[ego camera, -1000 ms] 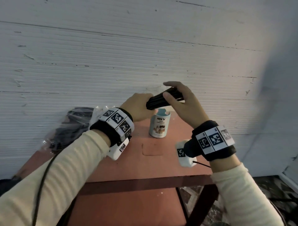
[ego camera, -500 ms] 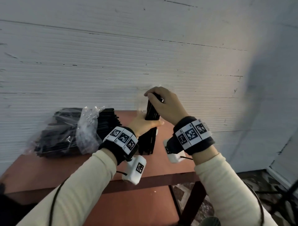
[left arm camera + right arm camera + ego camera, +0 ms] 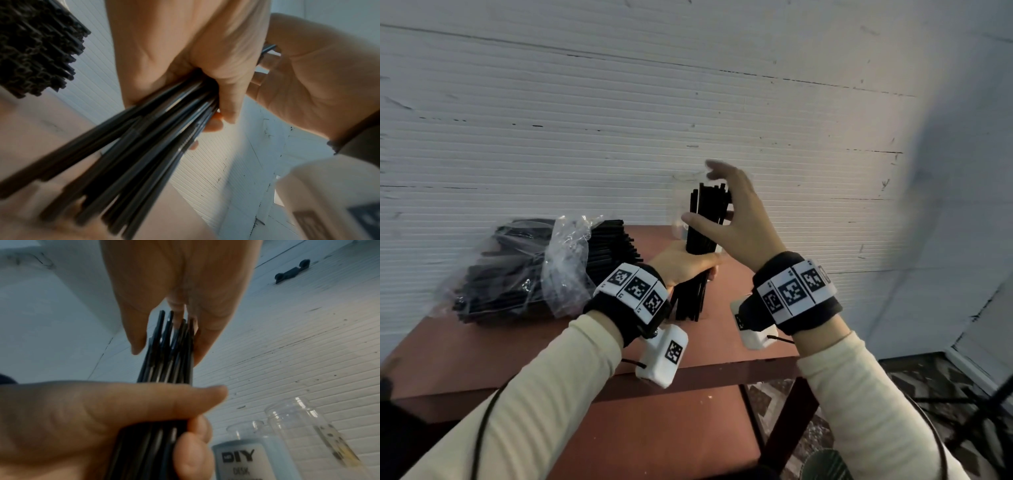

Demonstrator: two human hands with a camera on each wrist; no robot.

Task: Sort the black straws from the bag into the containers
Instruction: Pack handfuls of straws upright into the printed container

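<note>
My left hand (image 3: 693, 265) grips a bundle of black straws (image 3: 705, 219) round its middle and holds it upright, lower ends on the red-brown table (image 3: 482, 346). My right hand (image 3: 719, 202) hovers at the bundle's top with fingers spread, thumb beside the straws and fingertips blurred above them. In the right wrist view its thumb and fingers flank the straw tops (image 3: 174, 337) without closing. The clear plastic bag (image 3: 534, 270), full of black straws, lies at the table's back left. A blue DIY container (image 3: 246, 459) and a clear jar (image 3: 298, 426) stand behind the bundle.
A white ribbed wall (image 3: 688, 102) runs right behind the table. The table's front edge (image 3: 722, 371) is close below my wrists, with a lower shelf underneath. Patterned floor shows to the right of the table leg (image 3: 791, 428).
The bundle went from lying across above the blue container to standing upright on the table. My right hand has lifted off its top and spread its fingers.
</note>
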